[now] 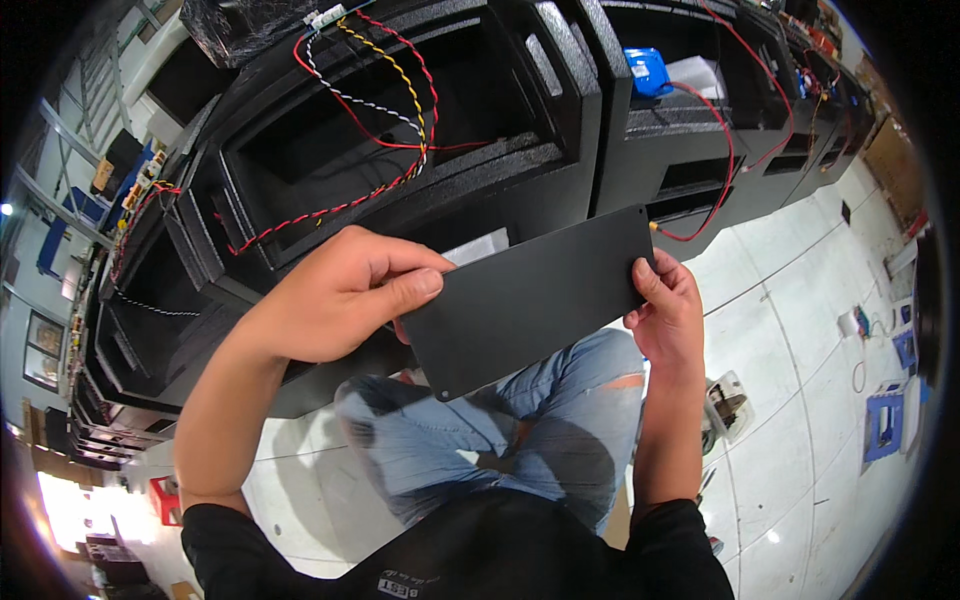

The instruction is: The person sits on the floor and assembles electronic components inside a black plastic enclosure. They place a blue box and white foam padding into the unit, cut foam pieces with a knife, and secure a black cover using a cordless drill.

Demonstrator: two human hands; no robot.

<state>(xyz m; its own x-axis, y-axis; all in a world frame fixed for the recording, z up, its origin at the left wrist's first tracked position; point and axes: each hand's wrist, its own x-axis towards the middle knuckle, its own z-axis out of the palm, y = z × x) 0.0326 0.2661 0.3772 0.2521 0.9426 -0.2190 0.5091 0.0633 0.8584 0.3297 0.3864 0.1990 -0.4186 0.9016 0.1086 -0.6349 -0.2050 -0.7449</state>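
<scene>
A flat black rectangular panel (pixel 535 300) with small holes at its corners is held up above my lap, its right end tilted higher. My left hand (pixel 345 295) pinches its left end between thumb and fingers. At the right end my right hand (pixel 667 305) grips the edge, thumb on the face and fingers curled behind. Just beyond the panel stands a large black textured cabinet (pixel 400 205) with an open cavity. Twisted red, yellow, black and white wires (pixel 418 110) hang across that cavity.
More black cabinets stand in a row to both sides. A blue wrapped pack (pixel 648 72) with a red cable (pixel 722 140) sits in the right one. White floor tiles (pixel 790 330) spread to the right, with a small tray of parts (pixel 730 405). A red stool (pixel 165 500) is far left.
</scene>
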